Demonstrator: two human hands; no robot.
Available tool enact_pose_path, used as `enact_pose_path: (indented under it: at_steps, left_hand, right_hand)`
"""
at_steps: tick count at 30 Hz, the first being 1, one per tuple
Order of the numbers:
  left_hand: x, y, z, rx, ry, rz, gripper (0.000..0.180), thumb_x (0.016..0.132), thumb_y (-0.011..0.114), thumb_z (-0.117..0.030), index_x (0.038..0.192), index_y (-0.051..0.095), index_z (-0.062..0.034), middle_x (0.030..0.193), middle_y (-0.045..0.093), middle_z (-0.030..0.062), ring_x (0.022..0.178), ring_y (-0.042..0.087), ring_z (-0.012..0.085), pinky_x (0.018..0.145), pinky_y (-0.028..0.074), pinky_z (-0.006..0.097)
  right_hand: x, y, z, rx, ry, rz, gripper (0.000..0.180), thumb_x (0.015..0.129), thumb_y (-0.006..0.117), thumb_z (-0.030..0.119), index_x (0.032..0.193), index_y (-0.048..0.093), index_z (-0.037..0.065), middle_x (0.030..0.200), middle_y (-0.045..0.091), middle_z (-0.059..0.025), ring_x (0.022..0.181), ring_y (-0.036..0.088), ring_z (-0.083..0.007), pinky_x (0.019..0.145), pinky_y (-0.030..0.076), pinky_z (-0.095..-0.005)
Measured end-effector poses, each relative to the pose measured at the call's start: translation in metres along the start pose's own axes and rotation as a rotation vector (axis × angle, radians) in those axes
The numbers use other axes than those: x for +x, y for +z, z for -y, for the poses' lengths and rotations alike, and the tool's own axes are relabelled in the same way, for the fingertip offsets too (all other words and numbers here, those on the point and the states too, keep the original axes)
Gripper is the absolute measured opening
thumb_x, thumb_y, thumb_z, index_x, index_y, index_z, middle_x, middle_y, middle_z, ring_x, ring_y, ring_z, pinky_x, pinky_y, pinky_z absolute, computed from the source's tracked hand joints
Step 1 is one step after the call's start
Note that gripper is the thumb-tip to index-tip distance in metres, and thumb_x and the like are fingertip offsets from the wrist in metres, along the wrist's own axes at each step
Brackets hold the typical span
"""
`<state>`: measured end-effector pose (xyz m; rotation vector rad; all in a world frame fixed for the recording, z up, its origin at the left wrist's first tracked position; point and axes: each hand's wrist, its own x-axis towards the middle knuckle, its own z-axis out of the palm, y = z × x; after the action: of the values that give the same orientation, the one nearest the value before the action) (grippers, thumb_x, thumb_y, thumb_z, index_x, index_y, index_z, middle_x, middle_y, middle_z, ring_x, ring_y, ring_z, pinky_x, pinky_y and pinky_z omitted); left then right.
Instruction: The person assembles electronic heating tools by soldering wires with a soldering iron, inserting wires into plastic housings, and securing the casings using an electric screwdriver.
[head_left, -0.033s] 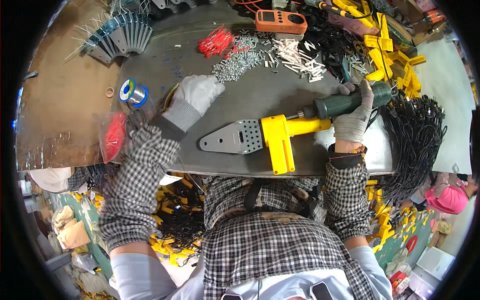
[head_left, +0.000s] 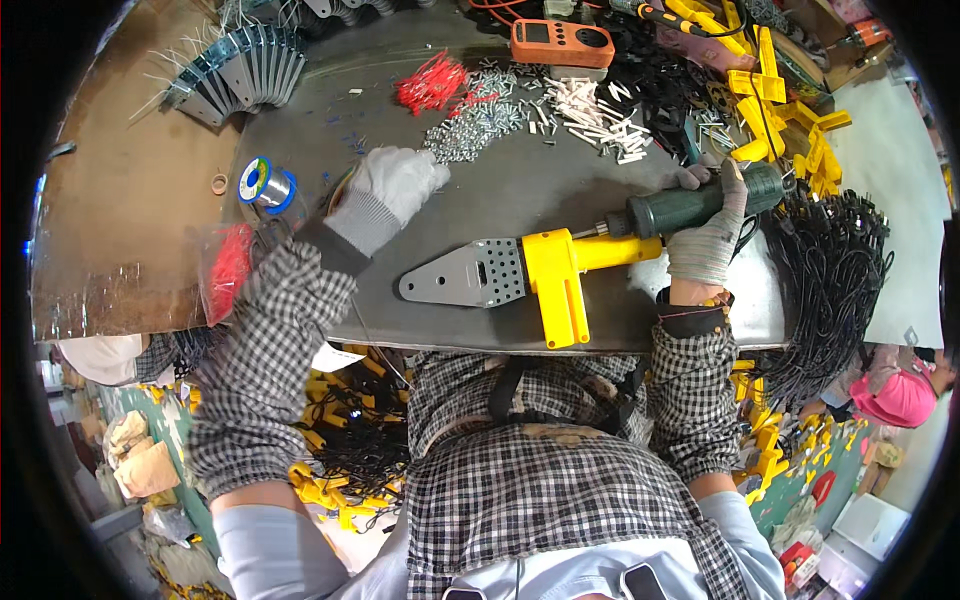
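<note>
My left hand [head_left: 395, 188], in a grey glove, is at the near edge of a pile of small silver screws [head_left: 470, 130]. Its fingers are bunched closed, and what they pinch, if anything, is hidden. In my right hand [head_left: 708, 225], also gloved, a dark green electric screwdriver [head_left: 655, 214] lies nearly level, its bit pointing left. Under the bit rests a yellow plastic handle casing [head_left: 549, 290] with a stub to the right. A grey perforated metal plate [head_left: 468, 275], tapering leftward, sticks out of the casing's left side.
Red pieces [head_left: 432, 82], white sleeves [head_left: 603, 118] and an orange multimeter [head_left: 562, 44] lie at the back. A solder spool [head_left: 266, 186] stands left, near a bag of red parts [head_left: 229, 270]. Black cables [head_left: 830, 280] hang over the right edge; yellow casings [head_left: 770, 110] are heaped behind.
My left forearm and elbow have shifted slightly left, and the left hand has moved only a little at the screw pile. The right hand and screwdriver look unchanged.
</note>
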<state>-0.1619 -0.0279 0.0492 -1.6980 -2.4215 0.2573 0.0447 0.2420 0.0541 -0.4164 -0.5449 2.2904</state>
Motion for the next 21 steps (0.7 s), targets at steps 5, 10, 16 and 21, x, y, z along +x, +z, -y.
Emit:
enact_pose_path:
  at_steps: [5, 10, 16, 21]
  left_hand:
    - [0.013, -0.011, 0.009, 0.088, 0.145, 0.260, 0.009, 0.083, 0.056, -0.015, 0.086, 0.064, -0.0138, 0.080, 0.061, 0.0077, 0.078, 0.066, 0.0253, 0.065, 0.054, 0.039]
    - [-0.012, -0.029, -0.034, -0.489, 0.037, -0.337, 0.009, 0.083, 0.062, -0.015, 0.087, 0.061, -0.0065, 0.081, 0.060, 0.0117, 0.076, 0.064, 0.0304, 0.062, 0.050, 0.041]
    - [-0.036, -0.021, -0.120, -0.873, -0.345, -0.373, 0.016, 0.081, 0.069, -0.008, 0.095, 0.062, -0.0043, 0.086, 0.062, 0.0113, 0.074, 0.063, 0.0306, 0.066, 0.050, 0.036]
    - [-0.034, -0.016, -0.125, -0.839, -0.398, -0.466, 0.013, 0.080, 0.069, -0.008, 0.091, 0.063, -0.0038, 0.086, 0.063, 0.0105, 0.076, 0.064, 0.0302, 0.067, 0.050, 0.036]
  right_hand:
    - [0.000, 0.001, -0.003, 0.024, 0.013, 0.030, 0.022, 0.085, 0.067, 0.025, 0.092, 0.056, 0.008, 0.077, 0.051, -0.0001, 0.068, 0.051, -0.0134, 0.073, 0.046, -0.0308]
    - [-0.001, -0.004, 0.004, 0.038, -0.013, -0.017, 0.022, 0.085, 0.068, 0.025, 0.093, 0.056, 0.008, 0.078, 0.051, -0.0005, 0.068, 0.051, -0.0139, 0.074, 0.045, -0.0314]
    - [-0.001, -0.002, -0.002, 0.048, -0.029, 0.003, 0.022, 0.084, 0.068, 0.023, 0.093, 0.055, 0.008, 0.078, 0.051, -0.0008, 0.068, 0.050, -0.0142, 0.074, 0.045, -0.0316]
    - [0.002, -0.006, -0.001, 0.080, -0.021, -0.001, 0.022, 0.084, 0.069, 0.023, 0.092, 0.054, 0.008, 0.078, 0.052, -0.0008, 0.068, 0.050, -0.0138, 0.075, 0.045, -0.0313]
